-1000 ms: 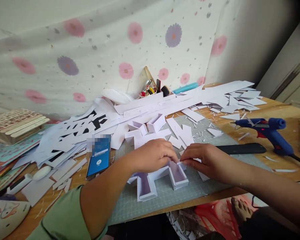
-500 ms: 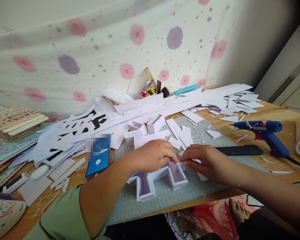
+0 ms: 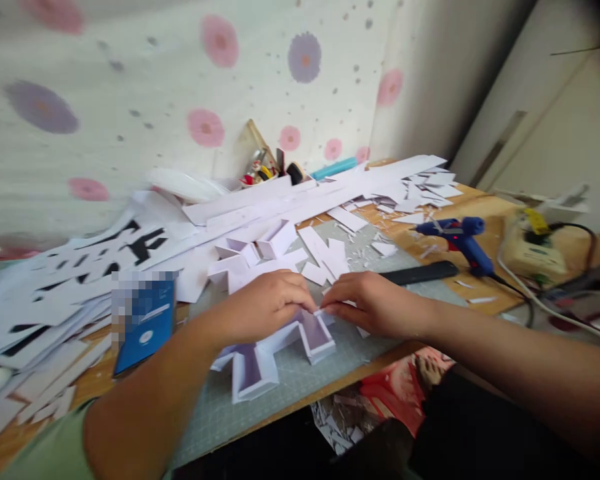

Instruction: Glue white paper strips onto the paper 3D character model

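Observation:
A white paper structure with raised walls (image 3: 254, 373) lies on the grey cutting mat (image 3: 300, 393). My left hand (image 3: 267, 303) reaches over its middle, fingers curled and pressed together at the wall of one box-like arm. Just to the right, my right hand (image 3: 373, 303) pinches at the same wall, its fingertips close to the left ones. Both hands grip the paper structure near its upper right corner. My fingers and palms hide part of the structure's centre.
A blue glue gun (image 3: 455, 240) stands at the right beyond a black bar (image 3: 420, 273). A phone (image 3: 147, 327) lies at the left by cut paper sheets (image 3: 95, 260). Paper scraps (image 3: 420, 193) and a power strip (image 3: 533, 247) are farther right.
The head view has turned to the right, so things appear farther left and the power strip shows. Both hands remain at the same part of the paper structure.

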Demonstrator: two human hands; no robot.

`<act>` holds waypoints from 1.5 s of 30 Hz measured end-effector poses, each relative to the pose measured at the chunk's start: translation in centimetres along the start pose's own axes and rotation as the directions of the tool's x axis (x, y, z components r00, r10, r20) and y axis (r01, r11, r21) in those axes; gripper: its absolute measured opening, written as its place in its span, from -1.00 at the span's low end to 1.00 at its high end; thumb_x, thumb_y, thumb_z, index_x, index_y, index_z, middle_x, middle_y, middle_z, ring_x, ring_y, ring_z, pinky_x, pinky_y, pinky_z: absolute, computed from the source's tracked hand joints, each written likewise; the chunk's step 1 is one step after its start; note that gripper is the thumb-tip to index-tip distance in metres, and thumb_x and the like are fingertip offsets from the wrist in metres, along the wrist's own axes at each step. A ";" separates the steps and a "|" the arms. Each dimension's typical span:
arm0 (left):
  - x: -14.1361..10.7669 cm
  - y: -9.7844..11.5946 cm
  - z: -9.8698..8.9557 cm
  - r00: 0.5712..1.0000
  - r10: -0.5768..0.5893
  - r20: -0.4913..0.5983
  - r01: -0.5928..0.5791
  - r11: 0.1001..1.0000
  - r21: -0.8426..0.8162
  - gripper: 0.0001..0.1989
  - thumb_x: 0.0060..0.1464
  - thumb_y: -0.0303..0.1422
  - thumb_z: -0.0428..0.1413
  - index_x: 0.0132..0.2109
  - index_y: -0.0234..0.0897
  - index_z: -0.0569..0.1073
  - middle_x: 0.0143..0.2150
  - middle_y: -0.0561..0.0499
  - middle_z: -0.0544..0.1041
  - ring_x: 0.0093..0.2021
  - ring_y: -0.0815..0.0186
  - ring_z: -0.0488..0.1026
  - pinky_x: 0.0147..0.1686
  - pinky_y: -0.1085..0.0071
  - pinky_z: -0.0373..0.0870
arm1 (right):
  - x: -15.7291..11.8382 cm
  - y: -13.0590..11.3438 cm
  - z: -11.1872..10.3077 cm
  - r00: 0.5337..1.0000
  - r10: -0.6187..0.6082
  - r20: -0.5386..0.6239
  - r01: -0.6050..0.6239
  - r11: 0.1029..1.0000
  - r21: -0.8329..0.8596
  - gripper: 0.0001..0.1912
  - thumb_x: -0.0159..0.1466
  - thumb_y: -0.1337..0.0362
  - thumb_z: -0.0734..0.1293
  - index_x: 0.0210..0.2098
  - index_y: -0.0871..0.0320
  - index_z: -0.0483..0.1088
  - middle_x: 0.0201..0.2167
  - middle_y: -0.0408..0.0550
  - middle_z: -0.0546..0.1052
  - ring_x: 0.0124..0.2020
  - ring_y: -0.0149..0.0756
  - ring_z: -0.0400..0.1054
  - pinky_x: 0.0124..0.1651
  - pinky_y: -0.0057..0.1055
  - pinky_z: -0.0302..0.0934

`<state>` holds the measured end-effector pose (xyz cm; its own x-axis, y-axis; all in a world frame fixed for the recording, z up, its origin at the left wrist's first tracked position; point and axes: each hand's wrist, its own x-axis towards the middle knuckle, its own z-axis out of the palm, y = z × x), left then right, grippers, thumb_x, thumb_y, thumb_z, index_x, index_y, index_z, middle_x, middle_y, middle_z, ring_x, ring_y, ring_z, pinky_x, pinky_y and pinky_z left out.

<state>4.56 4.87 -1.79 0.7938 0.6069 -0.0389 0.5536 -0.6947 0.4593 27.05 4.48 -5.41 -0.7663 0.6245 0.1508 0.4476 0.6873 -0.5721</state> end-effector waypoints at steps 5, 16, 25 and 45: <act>0.2 -0.6 0.0 0.998 0.062 -0.030 -0.060 0.996 0.059 -0.65 0.15 -0.55 -0.06 -0.20 -0.15 0.59 -0.23 0.08 0.58 -0.19 0.37 0.48 -0.11 0.50 0.35 | 0.4 0.0 -0.3 0.998 0.046 0.048 -0.046 0.999 -0.010 -0.77 0.35 0.37 0.25 -0.15 0.22 0.55 -0.22 0.01 0.61 -0.19 -0.24 0.44 -0.11 -0.39 0.21; 0.4 -1.0 0.0 0.996 0.070 -0.047 -0.065 0.993 0.095 -0.65 0.14 -0.51 -0.05 -0.21 -0.08 0.60 -0.24 0.11 0.59 -0.22 0.36 0.51 -0.17 0.52 0.41 | 0.6 0.3 -0.4 0.997 0.047 0.064 -0.046 0.999 -0.015 -0.75 0.36 0.34 0.24 -0.10 0.23 0.54 -0.19 0.01 0.61 -0.19 -0.24 0.42 -0.13 -0.39 0.17; 0.3 -1.2 -0.1 0.997 0.067 -0.045 -0.061 0.991 0.116 -0.65 0.14 -0.48 -0.06 -0.22 -0.08 0.61 -0.26 0.10 0.60 -0.23 0.35 0.52 -0.20 0.52 0.44 | 0.5 0.3 -0.4 0.997 0.046 0.065 -0.044 0.998 -0.036 -0.74 0.36 0.33 0.24 -0.10 0.22 0.54 -0.22 0.00 0.60 -0.23 -0.26 0.40 -0.17 -0.41 0.15; 0.2 -0.1 -0.1 0.999 0.035 0.011 -0.035 0.997 0.064 -0.67 0.20 -0.52 -0.06 -0.17 -0.17 0.60 -0.21 0.03 0.58 -0.16 0.34 0.50 -0.08 0.44 0.38 | -0.1 -0.2 -0.2 1.000 0.006 0.028 -0.006 1.000 0.014 -0.77 0.35 0.35 0.23 -0.19 0.20 0.55 -0.26 0.02 0.61 -0.23 -0.24 0.43 -0.14 -0.38 0.20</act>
<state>4.69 5.09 -1.79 0.8153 0.5781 -0.0326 0.5402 -0.7391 0.4024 27.12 4.41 -5.14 -0.7763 0.6179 0.1248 0.4458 0.6780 -0.5844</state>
